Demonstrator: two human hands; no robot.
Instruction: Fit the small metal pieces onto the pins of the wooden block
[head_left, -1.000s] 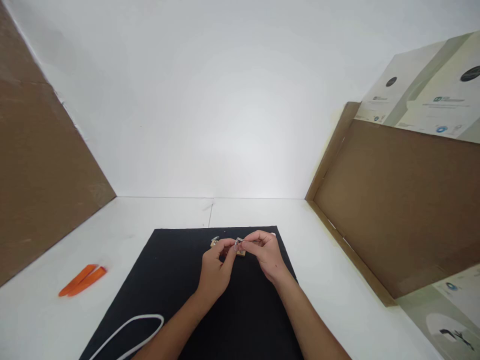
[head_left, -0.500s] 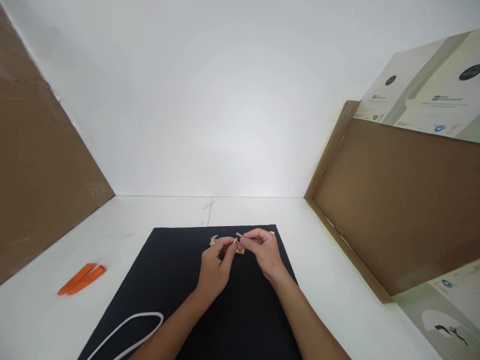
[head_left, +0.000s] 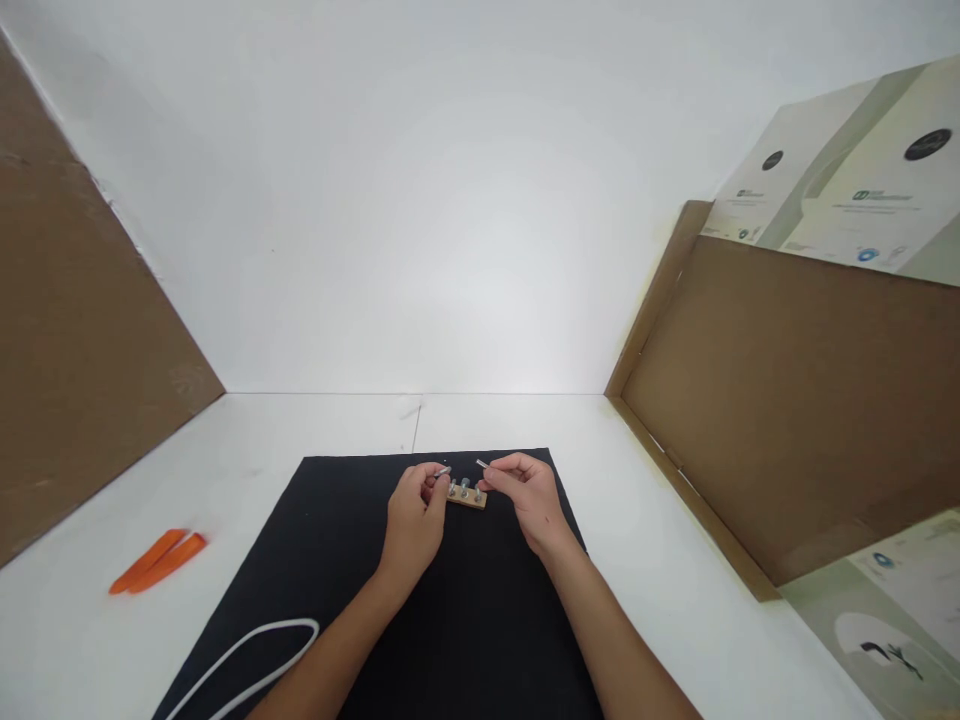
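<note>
A small wooden block [head_left: 469, 499] with several metal bolts standing in it lies near the back edge of the black mat [head_left: 330, 540]. At its left end, my left hand [head_left: 415, 515] is closed, pinching a small metal piece [head_left: 442, 471] between thumb and fingers. My right hand [head_left: 528, 497] is also closed, on the right of the block, with a thin metal piece [head_left: 481, 463] sticking out of its fingertips. The lower ends of both pieces are hidden by the fingers.
Two orange strips [head_left: 157, 562] lie on the white table at the left. A white cable loop [head_left: 259, 632] crosses the mat's lower left beside my left forearm. Cardboard panels [head_left: 795, 400] flank both sides.
My left hand has moved left, away from my right hand, with its metal piece. The wooden block and its bolts now show between the hands. The right hand has barely moved.
</note>
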